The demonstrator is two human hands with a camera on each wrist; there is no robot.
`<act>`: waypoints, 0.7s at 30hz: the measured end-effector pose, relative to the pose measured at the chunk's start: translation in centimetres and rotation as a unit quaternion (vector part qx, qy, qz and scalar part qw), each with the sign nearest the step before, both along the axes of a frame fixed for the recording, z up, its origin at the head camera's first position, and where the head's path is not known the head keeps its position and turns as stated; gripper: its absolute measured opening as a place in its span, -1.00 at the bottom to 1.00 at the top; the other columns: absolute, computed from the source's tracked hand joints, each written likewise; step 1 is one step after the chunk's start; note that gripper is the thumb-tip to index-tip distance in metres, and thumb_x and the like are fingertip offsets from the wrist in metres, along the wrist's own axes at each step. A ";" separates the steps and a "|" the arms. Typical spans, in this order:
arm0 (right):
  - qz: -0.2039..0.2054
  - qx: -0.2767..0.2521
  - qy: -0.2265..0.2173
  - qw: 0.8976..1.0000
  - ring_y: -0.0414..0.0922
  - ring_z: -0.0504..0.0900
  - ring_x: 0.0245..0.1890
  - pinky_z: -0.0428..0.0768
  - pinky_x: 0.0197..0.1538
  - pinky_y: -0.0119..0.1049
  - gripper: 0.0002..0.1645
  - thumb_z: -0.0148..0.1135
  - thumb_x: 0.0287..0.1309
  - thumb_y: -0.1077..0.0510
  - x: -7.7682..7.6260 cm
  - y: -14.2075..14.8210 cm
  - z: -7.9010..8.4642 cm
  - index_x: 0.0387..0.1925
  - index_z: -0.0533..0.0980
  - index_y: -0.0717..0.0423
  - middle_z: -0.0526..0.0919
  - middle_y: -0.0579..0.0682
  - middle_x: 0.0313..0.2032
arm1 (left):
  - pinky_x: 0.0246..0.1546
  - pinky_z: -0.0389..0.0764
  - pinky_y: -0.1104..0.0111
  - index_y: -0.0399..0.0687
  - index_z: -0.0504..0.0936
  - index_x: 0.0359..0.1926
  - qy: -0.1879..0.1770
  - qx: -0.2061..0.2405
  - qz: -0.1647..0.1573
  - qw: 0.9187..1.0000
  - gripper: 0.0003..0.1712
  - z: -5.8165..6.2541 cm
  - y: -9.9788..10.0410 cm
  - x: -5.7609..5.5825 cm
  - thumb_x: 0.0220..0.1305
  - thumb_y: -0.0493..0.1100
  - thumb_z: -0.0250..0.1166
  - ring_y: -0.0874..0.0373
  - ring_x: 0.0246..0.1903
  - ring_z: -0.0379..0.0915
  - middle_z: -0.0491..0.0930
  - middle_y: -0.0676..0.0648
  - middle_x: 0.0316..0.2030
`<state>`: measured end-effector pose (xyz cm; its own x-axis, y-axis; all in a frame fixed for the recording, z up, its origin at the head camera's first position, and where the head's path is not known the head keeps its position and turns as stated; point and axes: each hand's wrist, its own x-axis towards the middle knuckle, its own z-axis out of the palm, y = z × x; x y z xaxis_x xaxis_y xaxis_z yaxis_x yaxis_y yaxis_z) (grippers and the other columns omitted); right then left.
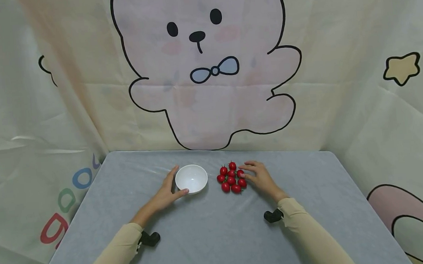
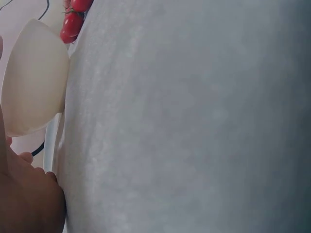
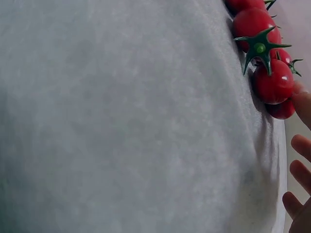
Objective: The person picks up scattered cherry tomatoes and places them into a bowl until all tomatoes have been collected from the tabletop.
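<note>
A white bowl (image 1: 191,178) stands upright on the table, its inside bare. My left hand (image 1: 166,195) lies along the bowl's left side, thumb and fingers spread wide, with the thumb tip at the front rim. In the left wrist view the bowl's outer wall (image 2: 36,80) shows beside that hand. To the right of the bowl sits a cluster of several red cherry tomatoes (image 1: 231,180) with green stems. My right hand (image 1: 260,178) reaches to the cluster's right edge, fingers extended. One fingertip is right at a tomato (image 3: 274,82) in the right wrist view.
A grey cloth covers the table (image 1: 220,243). Behind it hangs a pale curtain with a printed bear (image 1: 209,107). More printed fabric flanks both sides, with a star (image 1: 401,68) on the right. Dark wrist mounts (image 1: 150,238) hang below both sleeves.
</note>
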<state>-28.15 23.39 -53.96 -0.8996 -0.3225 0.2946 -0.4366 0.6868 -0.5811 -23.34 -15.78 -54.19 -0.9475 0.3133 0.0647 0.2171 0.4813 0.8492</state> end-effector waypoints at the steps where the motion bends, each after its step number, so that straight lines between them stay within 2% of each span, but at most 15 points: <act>1: 0.000 0.000 -0.002 1.000 0.25 0.46 0.23 0.36 0.29 0.26 -0.55 0.41 0.13 0.10 0.0 0.0 0.0 0.08 0.65 0.07 0.56 0.27 0.17 | 0.45 -0.05 -0.28 -0.05 -0.15 0.58 0.003 0.000 0.000 1.000 0.18 -0.1 0.0 0.0 0.17 0.10 0.42 -0.27 0.55 -0.24 -0.13 -0.24 0.56; 12: -0.006 0.023 -0.019 1.000 0.27 0.43 0.24 0.34 0.31 0.24 -0.46 0.43 0.10 0.07 0.1 0.1 0.0 0.14 0.61 0.10 0.54 0.27 0.19 | 0.42 0.02 -0.30 -0.07 -0.08 0.57 0.030 -0.018 0.009 0.999 0.20 -0.4 0.4 0.1 0.10 0.08 0.47 -0.33 0.51 -0.16 -0.05 -0.31 0.54; 21: -0.016 0.036 -0.035 0.999 0.23 0.42 0.25 0.36 0.31 0.21 -0.44 0.44 0.10 0.06 0.2 0.1 0.1 0.15 0.59 0.13 0.54 0.23 0.21 | 0.41 0.08 -0.29 0.00 -0.07 0.57 0.036 -0.028 0.011 0.999 0.20 -0.5 0.5 0.1 0.09 0.09 0.49 -0.32 0.50 -0.12 -0.01 -0.31 0.53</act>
<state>-27.95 23.50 -53.90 -0.9275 -0.3110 0.2076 -0.3734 0.7409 -0.5583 -23.28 -15.25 -54.69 -0.9476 0.2978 0.1158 0.2659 0.5336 0.8029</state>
